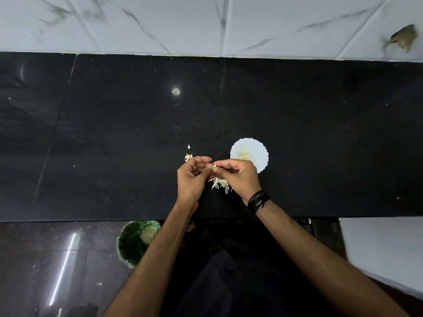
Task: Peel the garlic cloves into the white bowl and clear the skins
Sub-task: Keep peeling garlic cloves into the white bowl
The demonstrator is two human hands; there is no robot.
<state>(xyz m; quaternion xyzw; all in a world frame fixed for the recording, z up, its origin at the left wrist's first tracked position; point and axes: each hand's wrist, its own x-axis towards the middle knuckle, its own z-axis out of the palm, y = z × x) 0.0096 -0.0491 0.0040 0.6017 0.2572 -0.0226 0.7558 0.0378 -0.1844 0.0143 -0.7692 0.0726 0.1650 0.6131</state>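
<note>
Above the black counter (114, 133), my left hand (192, 177) and right hand (238, 177) pinch one small pale garlic clove (214, 165) between curled fingertips, papery skins (220, 183) heaped underneath, the scalloped white bowl (256, 152) just beyond holding yellowish peeled cloves

— how many bowls on the black counter (297, 124)?
— one white bowl (256, 149), scalloped rim. pale peeled cloves sit inside it, but they blur together and i can't count them.
— hands?
— two: left hand (192, 177) and right hand (238, 177), with one garlic clove (214, 165) pinched between them.
— skins?
— one heap of skins (220, 183) under the hands, too fine to count singly. one small cluster of bits (188, 156) just left of the left hand.
— anything below?
— one green bin (130, 241) on the floor.
</note>
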